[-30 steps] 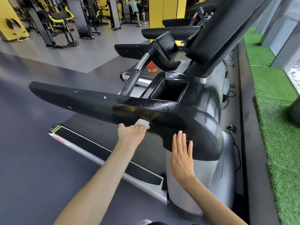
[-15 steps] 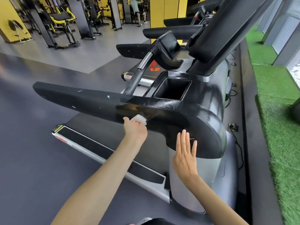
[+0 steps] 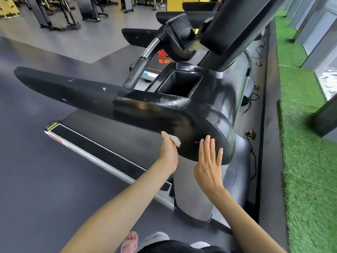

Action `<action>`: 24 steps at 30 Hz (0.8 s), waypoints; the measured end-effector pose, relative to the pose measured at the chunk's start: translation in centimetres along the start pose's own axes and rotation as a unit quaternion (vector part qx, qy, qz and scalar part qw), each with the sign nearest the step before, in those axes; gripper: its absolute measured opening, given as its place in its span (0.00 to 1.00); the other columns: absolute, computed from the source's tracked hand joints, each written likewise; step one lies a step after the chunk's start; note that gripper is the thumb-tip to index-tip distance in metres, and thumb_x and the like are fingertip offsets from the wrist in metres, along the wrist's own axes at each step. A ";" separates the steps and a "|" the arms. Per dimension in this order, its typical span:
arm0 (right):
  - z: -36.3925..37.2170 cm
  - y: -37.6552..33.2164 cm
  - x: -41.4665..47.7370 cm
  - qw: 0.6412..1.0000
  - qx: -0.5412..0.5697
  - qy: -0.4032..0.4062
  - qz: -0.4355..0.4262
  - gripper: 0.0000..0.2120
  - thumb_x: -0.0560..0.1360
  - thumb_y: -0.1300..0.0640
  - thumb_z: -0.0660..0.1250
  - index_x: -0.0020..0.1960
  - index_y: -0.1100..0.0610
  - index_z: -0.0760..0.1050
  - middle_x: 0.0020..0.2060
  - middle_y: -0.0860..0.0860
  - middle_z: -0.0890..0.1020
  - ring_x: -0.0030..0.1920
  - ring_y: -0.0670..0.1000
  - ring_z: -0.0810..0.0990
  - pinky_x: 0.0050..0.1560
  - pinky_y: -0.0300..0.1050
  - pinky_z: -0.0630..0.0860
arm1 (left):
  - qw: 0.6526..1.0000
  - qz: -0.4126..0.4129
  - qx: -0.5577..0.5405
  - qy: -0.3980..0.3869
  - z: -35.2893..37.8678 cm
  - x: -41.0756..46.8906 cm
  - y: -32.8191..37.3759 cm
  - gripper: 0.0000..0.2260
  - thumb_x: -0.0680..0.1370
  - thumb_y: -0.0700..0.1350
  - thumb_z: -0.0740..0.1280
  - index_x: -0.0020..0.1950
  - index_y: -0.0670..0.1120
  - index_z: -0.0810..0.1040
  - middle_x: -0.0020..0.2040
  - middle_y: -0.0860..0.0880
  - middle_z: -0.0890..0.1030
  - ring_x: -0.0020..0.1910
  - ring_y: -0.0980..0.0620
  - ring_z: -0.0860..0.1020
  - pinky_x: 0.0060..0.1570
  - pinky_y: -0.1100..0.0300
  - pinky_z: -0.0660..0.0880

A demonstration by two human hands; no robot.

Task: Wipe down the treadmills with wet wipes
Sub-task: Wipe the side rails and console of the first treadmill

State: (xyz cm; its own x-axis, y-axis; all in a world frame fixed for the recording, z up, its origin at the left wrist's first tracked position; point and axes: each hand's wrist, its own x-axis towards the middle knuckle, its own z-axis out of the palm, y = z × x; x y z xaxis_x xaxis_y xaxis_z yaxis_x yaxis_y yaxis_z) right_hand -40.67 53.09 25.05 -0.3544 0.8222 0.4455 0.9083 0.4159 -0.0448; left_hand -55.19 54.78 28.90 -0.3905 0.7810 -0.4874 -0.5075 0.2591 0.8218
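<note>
A black treadmill side arm (image 3: 94, 96) runs from the left to a rounded end cap (image 3: 215, 125) in front of me. My left hand (image 3: 168, 152) grips a small white wet wipe (image 3: 174, 140) and presses it against the lower side of the arm, just left of the end cap. My right hand (image 3: 209, 161) lies flat with straight fingers on the end cap's near face. A square cup holder (image 3: 179, 84) opens on top of the console. The treadmill belt (image 3: 116, 132) lies below the arm.
More treadmills (image 3: 164, 35) stand in a row behind this one. Green artificial turf (image 3: 308, 143) runs along the right, with cables and a floor socket (image 3: 249, 133) beside the treadmill base. Gym machines (image 3: 60, 13) stand at the far left on the grey floor.
My left hand has slid the wipe to the right and lower along the arm's underside, closer to my right hand. The right hand stays flat on the end cap.
</note>
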 end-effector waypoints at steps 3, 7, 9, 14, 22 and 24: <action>0.1 1.1 0.0 1.000 -0.012 -0.003 -0.027 0.36 0.68 0.67 0.50 0.77 0.65 0.49 0.77 0.59 0.49 0.78 0.57 0.43 0.76 0.59 0.38 | 0.998 -0.062 -0.008 -0.013 1.0 -1.6 -2.9 0.29 0.82 0.62 0.45 0.65 0.44 0.72 0.67 0.43 0.73 0.68 0.48 0.70 0.74 0.52 0.55; 0.0 1.8 0.1 0.998 -0.023 -0.010 -0.054 0.37 0.69 0.66 0.46 0.78 0.64 0.43 0.78 0.59 0.46 0.78 0.57 0.43 0.76 0.59 0.38 | 0.999 0.014 -0.008 0.031 1.5 -0.9 -1.8 0.23 0.83 0.59 0.45 0.38 0.49 0.70 0.45 0.48 0.73 0.51 0.52 0.72 0.75 0.50 0.54; 0.1 1.9 0.0 0.998 -0.022 -0.006 -0.058 0.37 0.69 0.67 0.45 0.78 0.64 0.41 0.77 0.58 0.45 0.78 0.57 0.43 0.75 0.59 0.37 | 1.000 0.025 -0.011 0.015 1.8 -1.2 -2.2 0.23 0.83 0.59 0.45 0.62 0.49 0.74 0.63 0.50 0.71 0.68 0.51 0.66 0.74 0.54 0.50; 0.1 2.2 0.1 0.997 -0.025 0.001 -0.070 0.38 0.68 0.68 0.49 0.78 0.63 0.44 0.78 0.57 0.47 0.78 0.56 0.42 0.75 0.59 0.36 | 0.998 -0.040 0.038 -0.012 2.1 -1.9 -4.1 0.30 0.82 0.63 0.41 0.79 0.48 0.50 0.79 0.48 0.53 0.78 0.49 0.53 0.75 0.52 0.51; -0.2 1.9 0.2 0.998 -0.014 0.006 -0.057 0.36 0.68 0.67 0.44 0.77 0.64 0.48 0.77 0.58 0.50 0.78 0.55 0.41 0.74 0.58 0.37 | 0.997 0.070 0.026 0.005 3.7 -3.1 -5.1 0.35 0.77 0.70 0.45 0.79 0.53 0.50 0.78 0.54 0.55 0.77 0.54 0.55 0.74 0.54 0.52; -0.2 2.1 0.2 0.998 -0.015 0.002 -0.064 0.36 0.68 0.67 0.45 0.77 0.64 0.49 0.77 0.58 0.50 0.78 0.55 0.44 0.74 0.58 0.37 | 0.998 0.058 0.023 0.004 3.4 -2.7 -6.4 0.32 0.79 0.67 0.45 0.79 0.54 0.47 0.79 0.53 0.54 0.77 0.52 0.54 0.75 0.51 0.52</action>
State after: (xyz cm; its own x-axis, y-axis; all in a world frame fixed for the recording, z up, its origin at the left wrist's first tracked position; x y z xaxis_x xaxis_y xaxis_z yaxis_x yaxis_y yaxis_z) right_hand -38.82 54.04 25.26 -0.4668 0.7611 0.4502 0.8618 0.5057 0.0387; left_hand -48.27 53.01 25.98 -0.4510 0.8030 -0.3897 -0.4226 0.1924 0.8856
